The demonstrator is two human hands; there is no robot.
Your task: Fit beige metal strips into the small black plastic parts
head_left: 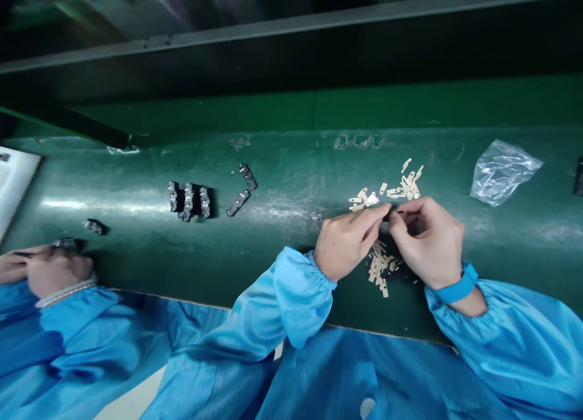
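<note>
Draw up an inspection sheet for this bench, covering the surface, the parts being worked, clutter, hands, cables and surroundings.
Surface: green bench top, shiny, scuffed toward the back.
Job's things: small dark part at the fingertips, detail hidden; loose pale flat pieces on the near and far sides of the hands.
Clutter: crumpled clear plastic bag to the right; dark assemblies to the left, several grouped, others apart.
Hands: left hand and right hand both pinch the dark part; blue wristband on the right wrist.
Cables: nothing seen.
Surroundings: co-worker's hands at far left; white object cut off by the left edge; dark overhead structure beyond the bench.
</note>
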